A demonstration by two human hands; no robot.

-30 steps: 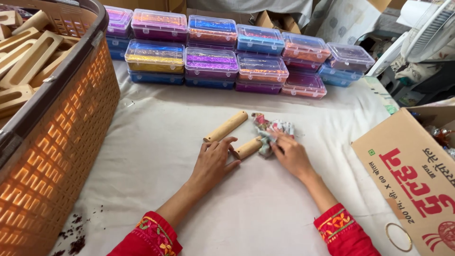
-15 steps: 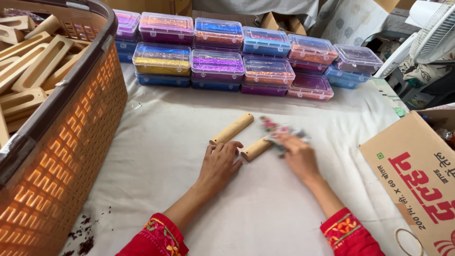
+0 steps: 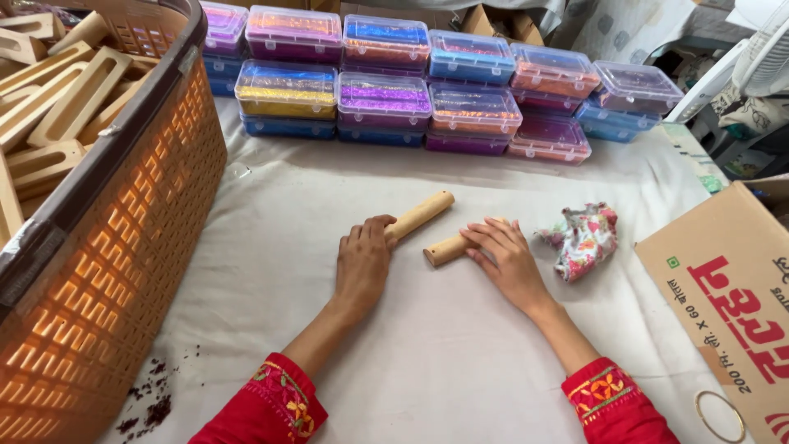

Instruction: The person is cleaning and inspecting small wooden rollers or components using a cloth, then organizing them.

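Nearest the camera, two red embroidered sleeves (image 3: pixel 271 407) come in from the bottom edge over a white cloth (image 3: pixel 444 353). The left hand (image 3: pixel 362 261) lies palm down, fingers close together, its fingertips touching the near end of a long dowel (image 3: pixel 421 215). That dowel lies flat with its long axis running diagonally, from the fingertips up and to the right. The right hand (image 3: pixel 508 261) rests flat, fingers slightly spread, on a short dowel (image 3: pixel 448 249), which lies almost parallel to the first; its cut end faces left and down, and its far part is hidden under the fingers. Both dowels are smooth, pale, unpainted wood, round in section.

Just right of the right hand sits a crumpled floral rag (image 3: pixel 582 239), apart from the dowels. A cardboard box (image 3: pixel 723 296) stands at the right edge, an orange basket (image 3: pixel 115 238) of wooden frames (image 3: pixel 62 99) at the left, with dark crumbs (image 3: pixel 152 403) by its base. Farthest away, stacked clear boxes (image 3: pixel 386 99) of coloured glitter line the table's back.
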